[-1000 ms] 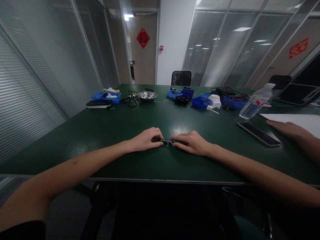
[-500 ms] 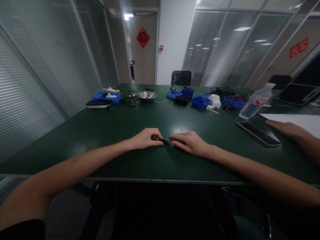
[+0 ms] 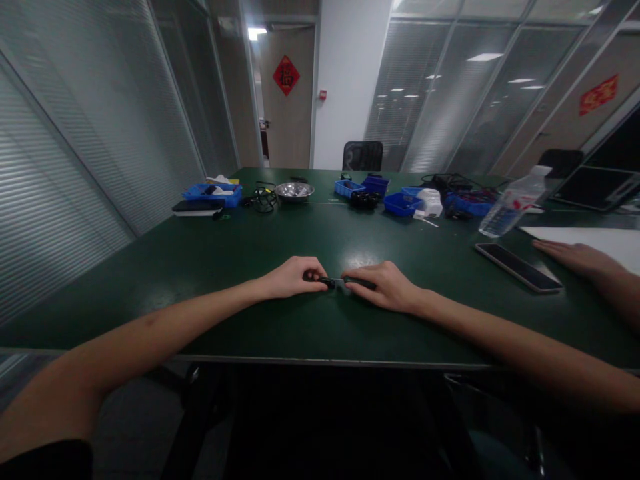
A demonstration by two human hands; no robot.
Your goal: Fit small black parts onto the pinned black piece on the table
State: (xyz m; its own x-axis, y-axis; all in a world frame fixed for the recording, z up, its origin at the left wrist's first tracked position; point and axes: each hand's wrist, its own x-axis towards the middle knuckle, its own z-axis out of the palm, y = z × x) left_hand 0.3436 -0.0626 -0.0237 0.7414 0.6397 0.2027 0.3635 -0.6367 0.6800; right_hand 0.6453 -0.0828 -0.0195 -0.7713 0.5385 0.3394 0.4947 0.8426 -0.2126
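Over the green table [image 3: 240, 333], my left hand [image 3: 290, 277] is closed around a small dark piece [image 3: 328, 283]; its fingers hide most of it, so its kind is unclear. Close by on the right, my right hand [image 3: 387, 287] grips a black-handled tool [image 3: 361, 283]. A thin silver shaft juts from that handle toward the dark piece. The two hands are a short gap apart, low over the table. Whether the shaft's tip touches the piece or sits inside it, I cannot tell.
At the right lie a phone [image 3: 519, 267], a tilted-looking water bottle [image 3: 515, 203] and another person's hand [image 3: 580, 259] by white paper [image 3: 600, 240]. Farther back stand a metal bowl [image 3: 295, 193], blue trays [image 3: 401, 205], cables [image 3: 263, 198] and a dark notebook-like block [image 3: 197, 208].
My right hand has shifted slightly right with the tool, and the silver part between the hands now looks thinner. My left hand has barely moved.
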